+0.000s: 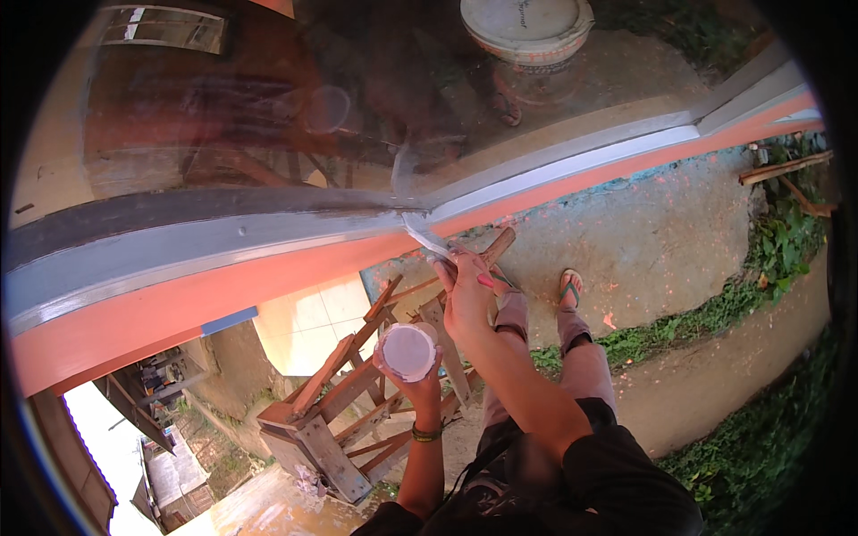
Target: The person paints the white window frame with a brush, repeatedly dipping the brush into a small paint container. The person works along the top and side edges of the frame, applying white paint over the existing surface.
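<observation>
You're outdoors, up on a wooden ladder [357, 393] above a dirt path [661, 241]. Your right hand [466, 295] grips a paintbrush [427, 239], bristles on the grey window frame [268, 234] below the glass [268, 116]. Your left hand [413, 375] wraps a paint can [408, 351] at chest height.

Window frame [268, 234] blocks ahead; wooden ladder [357, 393] crowds below; open right

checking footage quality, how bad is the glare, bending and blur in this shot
Head view: the window glass carries hazy reflections; the grey frame bows strongly from fisheye distortion; black vignette rings the rim; the lower-left corner is blown out; the right hand with its brush is slightly soft.
</observation>
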A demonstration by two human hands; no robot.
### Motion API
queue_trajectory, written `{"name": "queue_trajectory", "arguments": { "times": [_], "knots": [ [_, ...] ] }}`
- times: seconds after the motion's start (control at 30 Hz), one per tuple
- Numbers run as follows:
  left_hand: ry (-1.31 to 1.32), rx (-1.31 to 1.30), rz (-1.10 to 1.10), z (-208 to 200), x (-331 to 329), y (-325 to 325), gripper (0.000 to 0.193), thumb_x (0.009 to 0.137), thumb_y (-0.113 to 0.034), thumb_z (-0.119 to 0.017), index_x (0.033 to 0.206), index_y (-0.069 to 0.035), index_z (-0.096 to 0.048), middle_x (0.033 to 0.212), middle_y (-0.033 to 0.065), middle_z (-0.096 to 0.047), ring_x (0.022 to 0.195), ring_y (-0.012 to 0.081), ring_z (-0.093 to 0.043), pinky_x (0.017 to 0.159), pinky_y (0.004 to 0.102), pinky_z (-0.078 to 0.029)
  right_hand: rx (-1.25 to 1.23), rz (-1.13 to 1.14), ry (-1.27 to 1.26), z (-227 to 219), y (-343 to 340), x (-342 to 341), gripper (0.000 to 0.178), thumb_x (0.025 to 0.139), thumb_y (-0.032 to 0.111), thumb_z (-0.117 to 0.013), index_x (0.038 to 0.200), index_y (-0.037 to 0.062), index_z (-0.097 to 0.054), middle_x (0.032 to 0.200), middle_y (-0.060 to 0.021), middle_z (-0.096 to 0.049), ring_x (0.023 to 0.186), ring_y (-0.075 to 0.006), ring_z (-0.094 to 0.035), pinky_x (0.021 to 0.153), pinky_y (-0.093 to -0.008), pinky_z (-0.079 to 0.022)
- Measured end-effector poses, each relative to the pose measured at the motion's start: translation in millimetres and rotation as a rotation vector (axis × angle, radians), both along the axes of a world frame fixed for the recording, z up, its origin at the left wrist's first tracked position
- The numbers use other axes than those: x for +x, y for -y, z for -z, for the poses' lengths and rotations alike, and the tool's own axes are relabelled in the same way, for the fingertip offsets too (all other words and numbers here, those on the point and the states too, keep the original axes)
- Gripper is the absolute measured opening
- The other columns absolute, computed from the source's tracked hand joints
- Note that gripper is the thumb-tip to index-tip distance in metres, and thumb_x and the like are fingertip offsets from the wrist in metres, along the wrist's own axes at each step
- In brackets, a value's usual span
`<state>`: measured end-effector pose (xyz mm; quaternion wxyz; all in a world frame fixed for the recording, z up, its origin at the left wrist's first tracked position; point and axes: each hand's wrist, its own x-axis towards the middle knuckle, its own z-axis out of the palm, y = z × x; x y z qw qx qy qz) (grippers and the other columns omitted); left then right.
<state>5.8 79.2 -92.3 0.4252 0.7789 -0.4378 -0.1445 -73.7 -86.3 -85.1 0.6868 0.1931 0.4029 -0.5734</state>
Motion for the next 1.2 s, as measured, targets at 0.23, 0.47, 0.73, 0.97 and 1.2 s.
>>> {"name": "queue_trajectory", "arguments": {
  "times": [0.23,0.47,0.73,0.97,1.2],
  "knots": [
    [-0.001,0.008,0.01,-8,-2,3,0.114,0.068,-0.014,-0.095,0.154,-0.003,-0.022,0.148,0.0178,-0.034,0.138,0.0326,-0.041,0.115,0.0473,-0.038,0.074,0.031,-0.099,21,6,-11,0.022,0.096,0.01,-0.061,0.114,-0.0038,-0.062,0.108,-0.0116,-0.067,0.096,-0.0199,-0.07,0.084,-0.0273,-0.062],
    [0.054,0.003,-0.004,-10,0,1,0.115,0.068,-0.014,-0.094,0.154,-0.002,-0.019,0.148,0.0185,-0.037,0.137,0.0332,-0.043,0.114,0.0471,-0.039,0.012,-0.028,-0.07,-15,10,-16,0.022,0.096,0.01,-0.061,0.112,-0.0048,-0.062,0.106,-0.0125,-0.067,0.093,-0.0204,-0.07,0.083,-0.0284,-0.061],
    [-0.01,-0.031,0.013,-12,-4,3,0.115,0.067,-0.015,-0.095,0.153,-0.001,-0.02,0.146,0.019,-0.039,0.134,0.0333,-0.046,0.113,0.0469,-0.04,-0.012,-0.055,-0.116,-6,19,-11,0.022,0.095,0.012,-0.062,0.111,-0.0034,-0.063,0.103,-0.0118,-0.067,0.092,-0.0201,-0.071,0.084,-0.0292,-0.061],
    [-0.016,-0.027,0.027,-14,-6,5,0.114,0.067,-0.015,-0.095,0.153,-0.002,-0.023,0.145,0.0177,-0.038,0.134,0.0325,-0.045,0.112,0.047,-0.041,0.045,-0.019,-0.143,14,15,-22,0.019,0.095,0.012,-0.062,0.107,-0.0029,-0.062,0.102,-0.0117,-0.067,0.091,-0.0197,-0.07,0.081,-0.0285,-0.062],
    [-0.037,-0.041,0.028,-10,-5,2,0.114,0.066,-0.014,-0.096,0.153,-0.002,-0.024,0.146,0.0174,-0.036,0.135,0.0325,-0.045,0.113,0.0466,-0.041,-0.002,-0.032,-0.118,11,16,-3,0.017,0.095,0.012,-0.062,0.105,-0.0028,-0.062,0.101,-0.0111,-0.067,0.088,-0.019,-0.069,0.082,-0.0279,-0.061]
  ]
}}
